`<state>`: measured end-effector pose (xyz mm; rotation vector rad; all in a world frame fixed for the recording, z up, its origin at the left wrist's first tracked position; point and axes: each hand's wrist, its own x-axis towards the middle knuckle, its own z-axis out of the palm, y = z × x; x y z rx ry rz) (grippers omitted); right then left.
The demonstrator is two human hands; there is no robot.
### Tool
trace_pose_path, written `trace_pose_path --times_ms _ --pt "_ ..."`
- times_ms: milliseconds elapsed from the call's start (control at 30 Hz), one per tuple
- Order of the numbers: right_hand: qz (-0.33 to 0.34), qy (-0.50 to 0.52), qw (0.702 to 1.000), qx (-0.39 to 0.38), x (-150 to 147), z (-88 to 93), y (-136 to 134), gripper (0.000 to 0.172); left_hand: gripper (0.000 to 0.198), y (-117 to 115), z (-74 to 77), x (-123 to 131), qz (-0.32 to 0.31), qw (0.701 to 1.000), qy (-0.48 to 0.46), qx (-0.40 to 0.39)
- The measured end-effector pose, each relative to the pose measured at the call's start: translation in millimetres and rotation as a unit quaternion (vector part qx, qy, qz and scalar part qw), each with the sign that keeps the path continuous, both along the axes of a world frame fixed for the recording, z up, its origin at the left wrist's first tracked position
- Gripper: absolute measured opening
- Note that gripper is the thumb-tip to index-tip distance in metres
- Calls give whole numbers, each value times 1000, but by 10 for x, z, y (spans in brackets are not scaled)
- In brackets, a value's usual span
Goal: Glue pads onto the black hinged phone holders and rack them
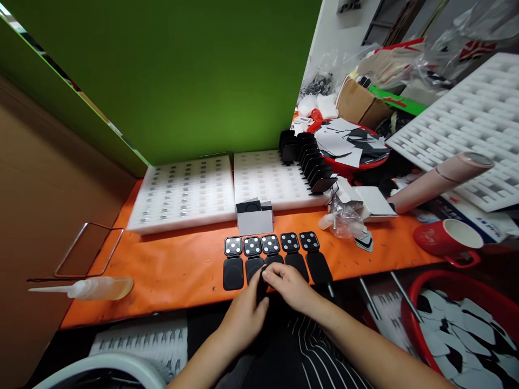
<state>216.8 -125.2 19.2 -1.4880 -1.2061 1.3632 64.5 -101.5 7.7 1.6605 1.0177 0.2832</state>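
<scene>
The left hand (pixel 247 310) closes its grip around a small black piece (pixel 261 289) at the near edge of the orange tabletop (pixel 174 265); the right hand (pixel 292 286) closes its grip in a pinch at the piece's far end. Just beyond lie 5 black cases (pixel 270 245) in a row, each with white dots. Far: 2 white foam trays (pixel 172 197). Left: a squeeze bottle (pixel 103 288). Right: a red mug (pixel 436 237).

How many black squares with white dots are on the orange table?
5, in one row across the orange table: leftmost square, second square, middle square, fourth square, rightmost square. More may be hidden.
</scene>
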Motion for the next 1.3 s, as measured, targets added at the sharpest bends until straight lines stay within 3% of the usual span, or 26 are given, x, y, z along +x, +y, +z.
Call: trace_pose_path --times_ms 100,167,267,433,533,633,733,867,933,1033,1100,1167,1300 --pt "-18 173 981 -85 -40 -53 -1 47 39 144 -34 37 157 976 -114 -97" --pt "-41 214 966 -138 -48 -47 -12 47 32 194 -35 45 198 961 -136 -136" --pt "-23 148 983 -108 -31 4 -25 39 29 178 1 29 170 974 -117 -96" --pt "1 -44 999 -18 -12 78 -32 32 33 67 141 -15 65 993 -28 97" --pt "4 56 994 -94 4 109 -49 35 36 18 197 -46 11 985 0 170" --pt "13 250 946 -208 26 157 -71 38 36 -23 205 -89 -16 980 10 197" --pt "-9 335 912 -235 14 183 -81 39 40 -53 207 -123 -27 981 3 195" --pt "-69 383 895 -217 -53 143 -67 39 37 -34 201 -103 14 993 -33 115" --pt "-87 406 885 -209 -75 122 -49 39 33 9 170 -69 87 993 -75 31" --pt "-80 420 876 -225 -79 128 -25 42 36 86 103 -23 246 953 -149 -96" --pt "-59 404 879 -247 -78 150 -21 38 37 118 73 -7 305 929 -169 -125" --pt "-30 374 889 -263 -88 168 -31 30 35 125 69 -2 309 931 -164 -105" --pt "-18 353 897 -265 -122 160 -64 28 30 79 107 -22 218 966 -139 -8"
